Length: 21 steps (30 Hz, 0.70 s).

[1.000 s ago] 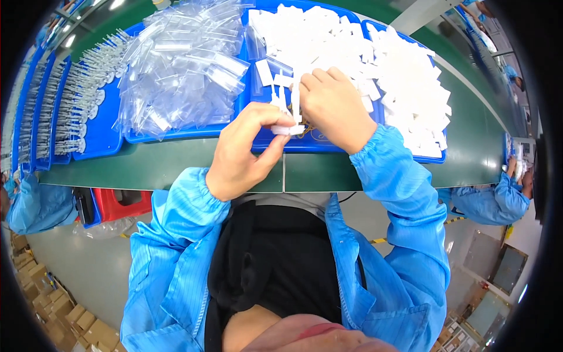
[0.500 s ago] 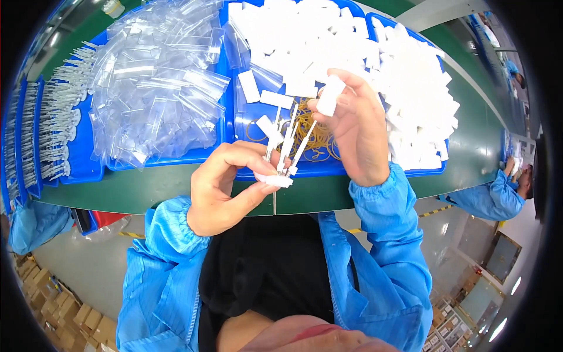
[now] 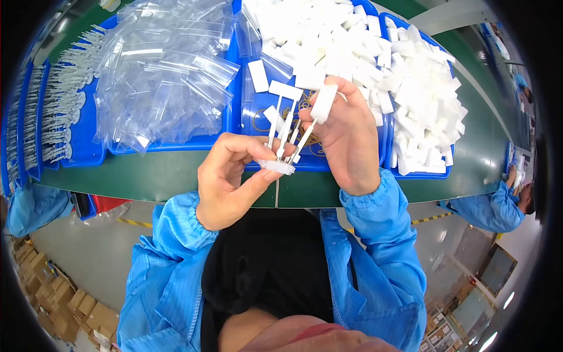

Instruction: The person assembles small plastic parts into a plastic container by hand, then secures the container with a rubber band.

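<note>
My left hand point(image 3: 226, 179) pinches a small white disc-shaped base point(image 3: 277, 168) between thumb and fingers. Several thin pale rods point(image 3: 285, 132) stand up from this base, splayed apart. Between the thumb and fingers of my right hand point(image 3: 352, 144) is a white foam block point(image 3: 324, 104), slightly tilted. Its lower end meets the tip of the rightmost rod; whether the rod has entered it I cannot tell. Another white block point(image 3: 285, 90) appears at the top of the left rods, and a smaller white piece point(image 3: 274, 116) sits lower among them.
Blue trays hold clear plastic bags point(image 3: 164, 82), a heap of white foam blocks point(image 3: 316, 41) and a second heap point(image 3: 425, 100). Yellowish rubber bands point(image 3: 311, 144) lie behind the rods. Racks of similar rodded pieces point(image 3: 58, 105) stand far left on the green table point(image 3: 176, 176). Another person point(image 3: 489, 205) sits at right.
My right hand has moved a little left and down, bringing the foam block onto the rod's tip. My left hand still holds the base, slightly higher and to the right.
</note>
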Each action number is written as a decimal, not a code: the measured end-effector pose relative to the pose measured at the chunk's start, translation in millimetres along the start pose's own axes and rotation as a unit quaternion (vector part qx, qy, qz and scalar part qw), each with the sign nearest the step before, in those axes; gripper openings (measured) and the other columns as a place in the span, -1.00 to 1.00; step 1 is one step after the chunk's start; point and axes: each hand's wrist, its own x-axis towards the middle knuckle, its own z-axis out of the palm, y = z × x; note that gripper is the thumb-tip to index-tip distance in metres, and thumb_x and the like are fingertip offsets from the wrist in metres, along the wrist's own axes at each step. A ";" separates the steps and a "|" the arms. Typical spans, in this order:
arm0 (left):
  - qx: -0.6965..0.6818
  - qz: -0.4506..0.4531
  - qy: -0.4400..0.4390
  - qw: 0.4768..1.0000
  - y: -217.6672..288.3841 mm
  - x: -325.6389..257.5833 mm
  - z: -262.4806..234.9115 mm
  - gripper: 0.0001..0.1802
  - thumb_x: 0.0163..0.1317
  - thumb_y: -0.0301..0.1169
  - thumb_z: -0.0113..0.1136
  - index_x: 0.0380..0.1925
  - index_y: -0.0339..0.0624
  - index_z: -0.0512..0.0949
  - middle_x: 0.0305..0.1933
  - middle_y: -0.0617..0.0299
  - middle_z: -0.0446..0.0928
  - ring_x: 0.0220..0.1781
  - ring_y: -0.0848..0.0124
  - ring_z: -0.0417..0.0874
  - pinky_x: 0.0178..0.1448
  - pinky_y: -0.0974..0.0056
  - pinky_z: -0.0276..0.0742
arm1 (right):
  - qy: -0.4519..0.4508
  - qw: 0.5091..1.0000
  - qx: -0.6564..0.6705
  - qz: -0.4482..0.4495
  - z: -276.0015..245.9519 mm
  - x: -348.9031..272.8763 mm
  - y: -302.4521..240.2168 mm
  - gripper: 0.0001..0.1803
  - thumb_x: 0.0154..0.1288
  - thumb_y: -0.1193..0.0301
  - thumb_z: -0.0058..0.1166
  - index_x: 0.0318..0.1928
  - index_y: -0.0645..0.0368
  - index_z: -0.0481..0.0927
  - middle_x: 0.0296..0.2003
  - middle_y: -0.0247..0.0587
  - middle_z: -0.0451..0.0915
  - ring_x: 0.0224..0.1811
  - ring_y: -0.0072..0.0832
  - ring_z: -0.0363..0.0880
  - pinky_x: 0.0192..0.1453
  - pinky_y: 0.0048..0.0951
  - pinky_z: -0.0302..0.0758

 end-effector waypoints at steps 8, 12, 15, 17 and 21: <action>0.055 0.000 0.009 0.998 6.2 2.4 4.2 -0.69 0.26 -0.70 0.27 -0.07 -0.27 0.41 0.00 -0.07 0.63 0.11 0.25 0.69 0.19 0.21 0.58 | -0.041 0.999 -0.026 -0.003 -3.5 -2.3 -11.6 -0.71 0.49 0.40 0.01 0.13 0.23 0.46 -0.06 -0.07 0.66 -0.11 -0.43 0.70 -0.04 -0.39 0.67; 0.160 0.048 -0.023 0.986 0.2 1.1 -3.8 -0.70 0.22 -0.73 0.27 -0.10 -0.27 0.47 0.02 -0.01 0.64 0.05 0.35 0.69 0.12 0.29 0.58 | -0.017 0.983 -0.161 -0.087 -5.6 -2.6 -13.3 -0.73 0.45 0.39 0.14 0.06 0.25 0.51 -0.06 -0.08 0.66 -0.13 -0.49 0.68 -0.07 -0.44 0.65; 0.233 0.112 -0.021 0.966 2.2 7.0 -5.3 -0.66 0.12 -0.77 0.30 -0.13 -0.25 0.53 0.00 0.01 0.66 -0.01 0.27 0.72 0.04 0.25 0.62 | -0.036 0.976 -0.176 -0.121 0.2 -13.2 -7.3 -0.78 0.44 0.46 0.17 0.00 0.29 0.55 -0.07 -0.10 0.67 -0.12 -0.50 0.68 -0.08 -0.47 0.65; 0.308 0.191 -0.019 0.932 5.4 11.0 -2.4 -0.63 0.03 -0.77 0.34 -0.15 -0.21 0.58 -0.05 0.00 0.68 -0.06 0.13 0.73 -0.04 0.21 0.66 | -0.064 0.979 -0.154 -0.114 6.6 -20.3 -0.2 -0.85 0.41 0.60 0.14 -0.05 0.33 0.59 -0.07 -0.10 0.67 -0.07 -0.49 0.68 -0.06 -0.50 0.65; 0.355 0.219 0.000 0.909 4.5 6.2 -7.3 -0.63 0.01 -0.74 0.38 -0.17 -0.21 0.59 -0.04 0.00 0.68 -0.10 0.13 0.73 -0.07 0.21 0.67 | -0.055 0.978 -0.175 -0.098 7.6 -23.9 5.4 -0.83 0.39 0.60 0.16 -0.04 0.34 0.60 -0.06 -0.05 0.66 -0.04 -0.46 0.68 -0.01 -0.48 0.65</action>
